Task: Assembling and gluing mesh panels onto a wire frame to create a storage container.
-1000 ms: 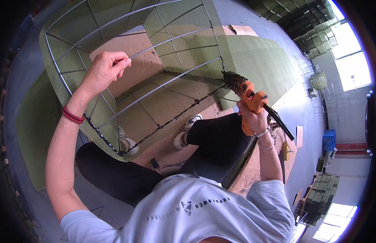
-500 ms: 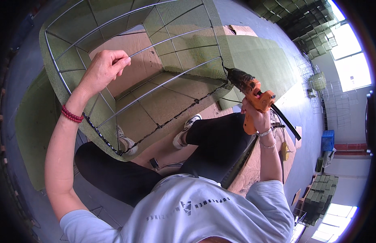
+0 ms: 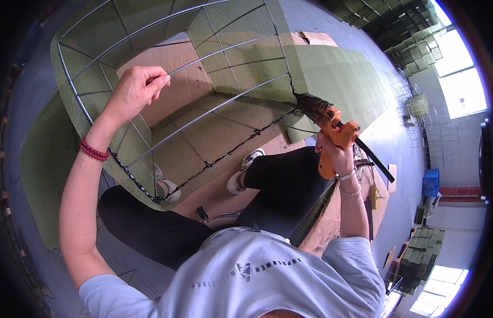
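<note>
A large green mesh box [image 3: 289, 47] stands before me, with a metal wire frame [image 3: 225, 51] across its open side. My left hand [image 3: 135, 94] is closed, its thumb and fingers pinching a rod of that frame. In my right hand [image 3: 337, 155] is an orange glue gun [image 3: 339, 135] smeared with black, with a black glue stick [image 3: 374, 160] jutting from its back. The gun's dark nozzle touches the frame's right corner. A black glue bead [image 3: 233, 148] runs along the near edge and partly up both sides.
Cardboard [image 3: 323, 225] lies under the box and beside my right leg. Green mesh sheets [image 3: 342, 79] spread on the floor at right and left. Stacked green boxes [image 3: 420, 254], wire frames [image 3: 442, 135] and a blue crate [image 3: 430, 183] stand farther right. A cable [image 3: 225, 215] lies between my legs.
The glue gun's nozzle has shifted slightly downward along the frame's right corner. My left hand stays in place on the rod.
</note>
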Motion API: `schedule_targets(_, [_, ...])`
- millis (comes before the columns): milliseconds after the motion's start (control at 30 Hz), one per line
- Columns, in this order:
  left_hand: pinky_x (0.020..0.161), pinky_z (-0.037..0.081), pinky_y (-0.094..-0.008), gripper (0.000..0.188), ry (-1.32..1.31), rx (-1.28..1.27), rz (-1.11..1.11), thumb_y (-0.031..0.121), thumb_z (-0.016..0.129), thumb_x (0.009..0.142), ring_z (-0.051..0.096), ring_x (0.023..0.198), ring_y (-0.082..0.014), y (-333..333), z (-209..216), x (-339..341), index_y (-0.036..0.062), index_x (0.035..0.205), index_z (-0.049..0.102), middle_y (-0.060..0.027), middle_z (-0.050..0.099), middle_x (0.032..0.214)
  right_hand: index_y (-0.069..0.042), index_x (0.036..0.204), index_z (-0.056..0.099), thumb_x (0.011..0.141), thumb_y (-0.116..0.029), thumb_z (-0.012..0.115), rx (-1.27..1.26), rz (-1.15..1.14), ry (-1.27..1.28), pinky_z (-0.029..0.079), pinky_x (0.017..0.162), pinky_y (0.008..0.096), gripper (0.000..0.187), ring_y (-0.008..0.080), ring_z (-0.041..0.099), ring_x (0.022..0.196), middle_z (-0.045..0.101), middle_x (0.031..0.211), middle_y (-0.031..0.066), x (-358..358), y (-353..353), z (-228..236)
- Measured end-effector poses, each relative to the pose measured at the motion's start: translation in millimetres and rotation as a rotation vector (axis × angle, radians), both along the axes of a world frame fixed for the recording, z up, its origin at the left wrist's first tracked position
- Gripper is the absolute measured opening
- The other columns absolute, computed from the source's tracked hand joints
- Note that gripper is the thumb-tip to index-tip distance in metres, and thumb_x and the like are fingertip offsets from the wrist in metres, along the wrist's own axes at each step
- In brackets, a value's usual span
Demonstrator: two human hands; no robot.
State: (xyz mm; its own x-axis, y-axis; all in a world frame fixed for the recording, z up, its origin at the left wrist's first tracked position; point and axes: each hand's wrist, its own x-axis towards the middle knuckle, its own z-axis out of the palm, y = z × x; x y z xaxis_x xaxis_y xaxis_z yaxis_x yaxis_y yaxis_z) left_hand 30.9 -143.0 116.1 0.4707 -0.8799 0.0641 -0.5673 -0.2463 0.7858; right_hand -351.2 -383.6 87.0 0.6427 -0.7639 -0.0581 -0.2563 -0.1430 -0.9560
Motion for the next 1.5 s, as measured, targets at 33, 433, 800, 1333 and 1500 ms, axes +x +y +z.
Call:
schedule_targets(33, [0.045,0.035,-0.0214,0.026,-0.002,-0.002,-0.001,0.023,0.055,0.094,0.044,0.048,-0.0032,0,0,0,0.0032,0.079,0.063,0.0034,0.05,0.054,0.0,0.088,0.062,0.082,-0.01,0.064,0.0,-0.001,0.001,0.047,0.06,0.0246,0.012,0.0107,0.06,0.065,0.062,0.073,0.0031,-1,2,-1])
schedule_targets(433, [0.046,0.035,-0.0219,0.028,-0.003,0.01,-0.012,0.024,0.054,0.095,0.044,0.048,-0.0034,0,-1,1,0.0037,0.079,0.063,0.0037,0.05,0.054,0.001,0.087,0.062,0.083,-0.011,0.064,-0.002,-0.004,0.022,0.047,0.059,0.0249,0.013,0.0108,0.06,0.063,0.061,0.071,0.0028,-9,-2,5])
schedule_targets(800, [0.046,0.036,-0.0216,0.027,-0.009,0.011,-0.015,0.024,0.055,0.094,0.044,0.048,-0.0032,-1,-1,1,0.0033,0.079,0.064,0.0036,0.05,0.054,0.0,0.089,0.062,0.082,-0.011,0.067,0.016,-0.004,0.07,0.047,0.056,0.0247,0.014,0.0104,0.059,0.06,0.061,0.07,0.0023,-14,4,12])
schedule_targets(1333, [0.045,0.034,-0.0217,0.026,-0.008,-0.003,-0.01,0.023,0.054,0.094,0.044,0.048,-0.0033,0,-3,1,0.0037,0.079,0.063,0.004,0.049,0.054,-0.001,0.088,0.063,0.082,-0.014,0.068,-0.017,0.045,0.051,0.047,0.056,0.0244,0.016,0.0098,0.059,0.06,0.06,0.07,0.0015,-1,-7,19])
schedule_targets(1500, [0.046,0.035,-0.0221,0.027,-0.02,0.004,-0.006,0.023,0.054,0.094,0.044,0.048,-0.0035,0,-1,-1,0.0037,0.079,0.063,0.0041,0.049,0.054,0.0,0.09,0.062,0.083,-0.014,0.067,-0.081,0.021,0.083,0.047,0.058,0.0245,0.016,0.0105,0.06,0.064,0.061,0.072,0.0024,-3,-7,30])
